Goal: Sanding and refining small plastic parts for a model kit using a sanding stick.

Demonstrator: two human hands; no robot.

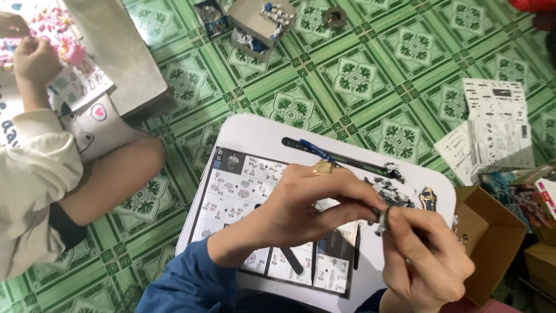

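While an instruction sheet (255, 203) is lying on the white lap table (255, 130), the left hand (301, 203) and right hand (425, 255) are pinching one small grey piece (382, 219) together at lower right of the frame.

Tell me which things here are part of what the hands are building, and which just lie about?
In use: small grey piece pinched by left hand and right hand; instruction sheet; part-built model.

Lying about: cardboard box; folded leaflet; tape roll.
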